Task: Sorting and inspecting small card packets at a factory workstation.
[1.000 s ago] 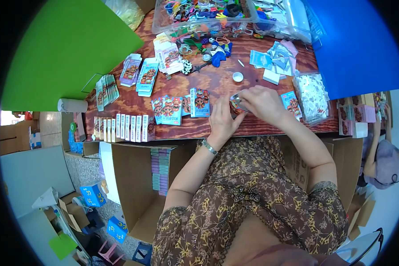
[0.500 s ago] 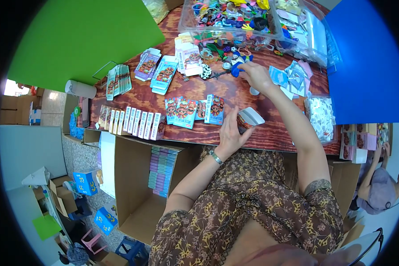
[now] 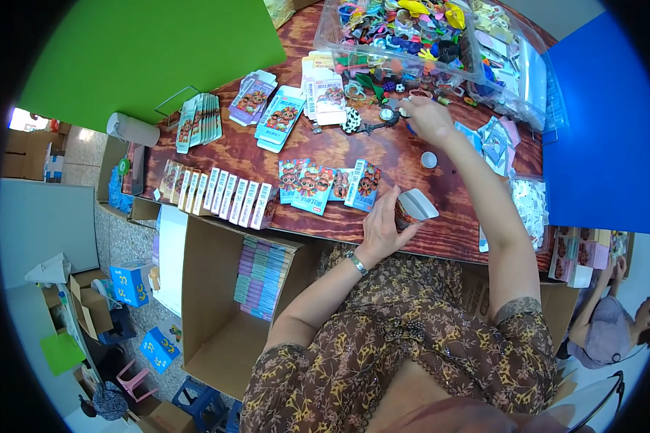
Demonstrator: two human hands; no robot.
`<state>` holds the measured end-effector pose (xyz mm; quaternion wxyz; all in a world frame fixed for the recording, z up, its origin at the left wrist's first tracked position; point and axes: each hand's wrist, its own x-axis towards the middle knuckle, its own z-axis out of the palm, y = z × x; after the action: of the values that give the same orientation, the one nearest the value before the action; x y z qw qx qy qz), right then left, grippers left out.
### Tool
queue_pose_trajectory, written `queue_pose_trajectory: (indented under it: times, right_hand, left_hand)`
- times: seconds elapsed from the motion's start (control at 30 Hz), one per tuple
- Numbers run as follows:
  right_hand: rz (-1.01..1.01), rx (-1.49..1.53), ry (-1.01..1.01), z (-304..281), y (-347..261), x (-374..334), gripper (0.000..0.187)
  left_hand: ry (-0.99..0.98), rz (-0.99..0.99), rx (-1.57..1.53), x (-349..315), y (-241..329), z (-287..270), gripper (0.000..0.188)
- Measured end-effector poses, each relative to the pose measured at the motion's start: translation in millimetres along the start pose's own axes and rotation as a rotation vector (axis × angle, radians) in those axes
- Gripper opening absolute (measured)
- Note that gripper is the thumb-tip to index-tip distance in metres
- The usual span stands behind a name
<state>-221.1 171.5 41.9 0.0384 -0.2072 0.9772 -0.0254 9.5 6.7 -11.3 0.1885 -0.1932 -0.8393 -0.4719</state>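
Observation:
My left hand [image 3: 384,229] is closed round a small open carton [image 3: 417,207], holding it upright at the table's near edge with its pale flaps at the top. My right hand [image 3: 432,121] reaches out over loose trinkets in front of the clear bin [image 3: 397,56]. Its fingers are bent together among them, and what they pinch, if anything, is hidden. By its fingertips lie a small round compass-like piece [image 3: 387,114] and a black-and-white spotted trinket [image 3: 351,120]. A pale round disc [image 3: 428,159] lies below my right wrist.
Filled cartons [image 3: 238,200] stand in a row at the left front, beside several blue picture packets [image 3: 314,189]. Flat cartons [image 3: 280,119] lie in stacks behind. Packets [image 3: 497,144] and a tub of white sachets [image 3: 529,202] sit at right. Another person [image 3: 607,325] works far right.
The view has shifted slightly, so the table appears farther right. My right hand has moved a little among the trinkets, and the blue piece it touched is now mostly hidden. My left hand keeps the carton.

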Motion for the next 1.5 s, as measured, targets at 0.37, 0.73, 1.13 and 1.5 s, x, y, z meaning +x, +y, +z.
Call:
queue_pose_trajectory:
  times: [0.37,0.73,1.13,1.5]
  right_hand:
    - [-0.123,0.457,0.141,7.5,-1.2,-1.2,0.026]
    - [-0.127,1.012,-0.051,-80.1,-36.7,-155.9,0.024]
    - [-0.347,0.394,0.298,-69.8,-72.1,-194.8,0.036]
    - [-0.072,0.719,0.666,29.3,-74.8,-221.6,0.042]
  left_hand:
    - [0.007,0.007,0.002,-3.8,3.6,1.4,0.098]
    - [0.11,-0.086,0.041,18.3,17.2,6.6,0.088]
    - [0.128,-0.097,0.055,5.4,12.6,16.0,0.096]
    - [0.191,-0.104,-0.029,5.8,14.4,18.1,0.087]
